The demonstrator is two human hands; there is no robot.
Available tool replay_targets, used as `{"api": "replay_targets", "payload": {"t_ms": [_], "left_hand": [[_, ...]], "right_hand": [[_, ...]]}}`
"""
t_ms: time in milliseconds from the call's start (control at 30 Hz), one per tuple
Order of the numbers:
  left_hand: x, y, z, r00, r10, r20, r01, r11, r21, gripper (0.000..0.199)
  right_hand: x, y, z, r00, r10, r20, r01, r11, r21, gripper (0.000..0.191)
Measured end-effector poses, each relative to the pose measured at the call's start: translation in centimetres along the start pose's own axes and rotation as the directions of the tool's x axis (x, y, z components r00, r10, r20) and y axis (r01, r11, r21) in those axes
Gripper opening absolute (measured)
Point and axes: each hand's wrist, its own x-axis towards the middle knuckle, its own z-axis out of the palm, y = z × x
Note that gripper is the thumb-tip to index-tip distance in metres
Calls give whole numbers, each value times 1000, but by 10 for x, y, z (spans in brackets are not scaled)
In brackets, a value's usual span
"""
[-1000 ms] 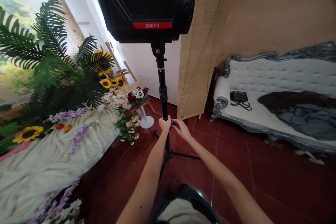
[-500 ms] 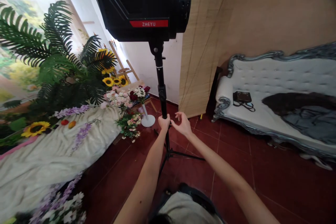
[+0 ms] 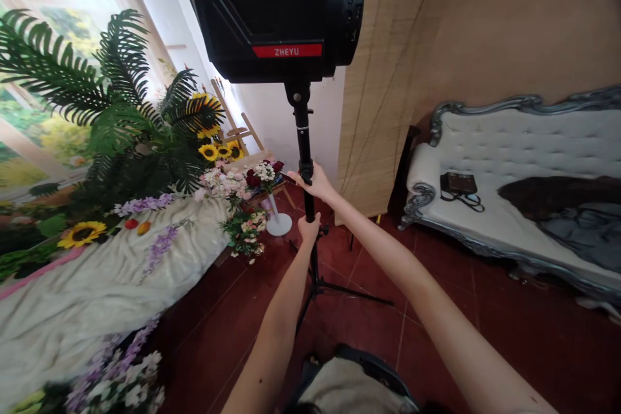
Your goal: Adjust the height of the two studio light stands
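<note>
A large black studio light [image 3: 272, 19] with a red ZHEYU label sits on top of a black light stand [image 3: 303, 139]. My left hand [image 3: 309, 228] is wrapped round the lower part of the pole. Higher up, my right hand [image 3: 317, 182] grips the pole at its black collar, with the fingers partly hidden behind it. Below my hands the stand's legs spread over the red tiled floor.
Left are a cream cloth [image 3: 145, 265] with flowers, palm leaves [image 3: 121, 71] and a wooden easel [image 3: 245, 132]. A white vase stand [image 3: 279, 224] is behind the pole. A bamboo blind [image 3: 373, 77] and a white sofa [image 3: 485, 142] with a brown bag [image 3: 460, 184] are right.
My right hand has moved up from beside my left hand and taken hold of the pole's collar. My left hand still holds the pole. The view has shifted slightly.
</note>
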Motion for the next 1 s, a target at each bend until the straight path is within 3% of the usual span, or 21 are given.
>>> {"api": "replay_targets", "payload": {"t_ms": [133,267,433,533,833,1000], "left_hand": [[-6,7,-10,993,101,61,-94,990,-109,42],[-10,-4,-17,975,159,156,-141,983,-118,45],[-2,-29,-13,978,121,172,-103,988,-111,40],[4,-36,-9,971,143,191,-117,983,-140,40],[7,-41,-14,949,244,198,-207,959,-192,35],[8,-42,-10,968,181,171,-146,969,-199,29]], "right_hand": [[3,-1,-10,994,-31,109,29,999,19,42],[5,2,-14,990,-41,135,35,998,47,41],[2,17,-2,999,-36,-21,36,999,7,37],[-11,31,9,992,24,-125,-28,999,-29,35],[-74,66,30,942,308,-136,-318,947,-55,23],[-92,74,42,904,370,-213,-378,926,3,23]]}}
